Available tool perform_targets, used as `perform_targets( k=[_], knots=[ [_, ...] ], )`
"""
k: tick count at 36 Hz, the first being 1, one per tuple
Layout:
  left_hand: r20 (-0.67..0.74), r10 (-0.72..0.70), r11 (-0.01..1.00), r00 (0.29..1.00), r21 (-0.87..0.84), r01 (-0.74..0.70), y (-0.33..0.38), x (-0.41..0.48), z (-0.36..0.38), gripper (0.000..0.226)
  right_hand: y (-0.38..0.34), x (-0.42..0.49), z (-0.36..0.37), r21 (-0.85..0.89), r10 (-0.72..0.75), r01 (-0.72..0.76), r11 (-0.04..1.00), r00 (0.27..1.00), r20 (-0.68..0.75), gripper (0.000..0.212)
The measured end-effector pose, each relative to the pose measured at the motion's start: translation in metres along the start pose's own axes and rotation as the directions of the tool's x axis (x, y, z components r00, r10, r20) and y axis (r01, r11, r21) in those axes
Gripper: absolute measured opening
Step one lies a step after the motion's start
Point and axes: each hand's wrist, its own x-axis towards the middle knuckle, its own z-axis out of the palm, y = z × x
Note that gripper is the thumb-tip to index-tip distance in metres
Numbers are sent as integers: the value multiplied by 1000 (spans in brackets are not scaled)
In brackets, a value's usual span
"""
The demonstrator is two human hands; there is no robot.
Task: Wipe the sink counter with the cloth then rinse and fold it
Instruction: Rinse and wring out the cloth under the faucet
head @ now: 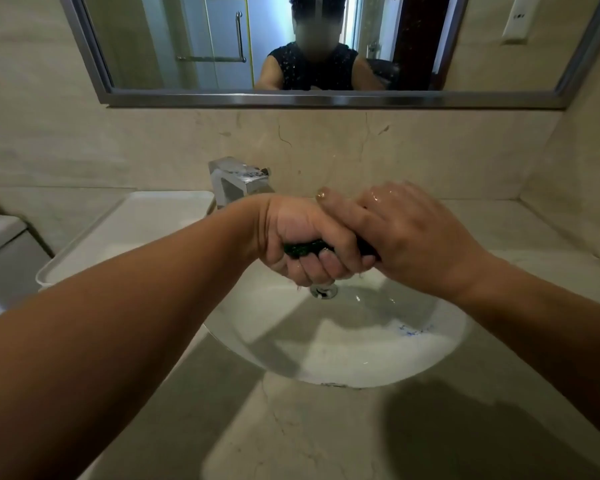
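Note:
A dark green cloth (300,248) is bunched into a tight roll above the white sink basin (354,344). My left hand (291,233) grips its left end with curled fingers. My right hand (406,233) grips the right end, wet and overlapping the left hand's fingers. Only a short strip of the cloth shows between the fingers. Water drips from the hands toward the drain (323,291). The beige stone counter (291,427) surrounds the basin.
A chrome faucet (238,180) stands behind the basin, left of my hands. A white rectangular tray (129,230) lies on the counter at left. A framed mirror (326,98) hangs on the wall above, reflecting a person.

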Motion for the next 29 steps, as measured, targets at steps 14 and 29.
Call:
perform_targets(
  k=[14,29],
  knots=[
    [-754,404,437,518,657,614,0,48,24,24,6,16,10,-187,503,-564,805,481,718,15],
    [-568,725,193,391,711,676,-30,46,19,15,10,12,9,142,152,-989,-49,133,979,21]
  ],
)
